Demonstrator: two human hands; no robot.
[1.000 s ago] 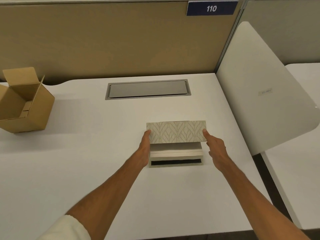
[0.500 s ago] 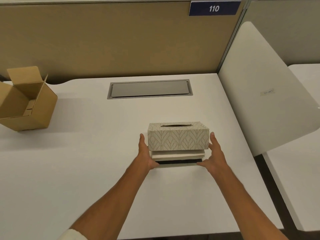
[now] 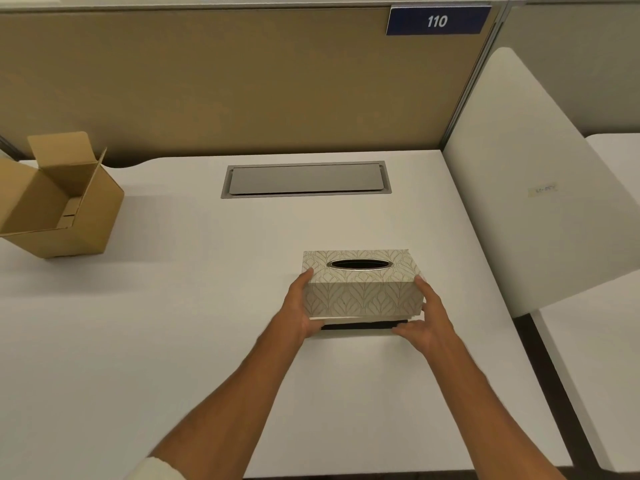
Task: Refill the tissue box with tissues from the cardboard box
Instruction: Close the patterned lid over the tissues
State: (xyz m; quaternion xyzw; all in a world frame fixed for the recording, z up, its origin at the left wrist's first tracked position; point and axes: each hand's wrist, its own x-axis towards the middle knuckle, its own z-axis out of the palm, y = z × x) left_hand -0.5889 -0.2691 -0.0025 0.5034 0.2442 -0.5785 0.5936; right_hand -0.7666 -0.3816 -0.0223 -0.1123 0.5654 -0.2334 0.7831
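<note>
Tissue box (image 3: 362, 289), patterned with leaves and showing a dark oval slot on top, sat on the white table (image 3: 173, 341), toward its right side. Far off at the table's left edge stood the cardboard box (image 3: 59, 206), flaps open. The left hand (image 3: 299, 308) and right hand (image 3: 427, 322) pressed against the tissue box's two ends, clasping it between them above a pale base with a dark strip.

Bare table (image 3: 166, 341) lies open between tissue box (image 3: 362, 292) and cardboard box (image 3: 59, 202); a white panel (image 3: 540, 188) blocks the tissue box's right.
</note>
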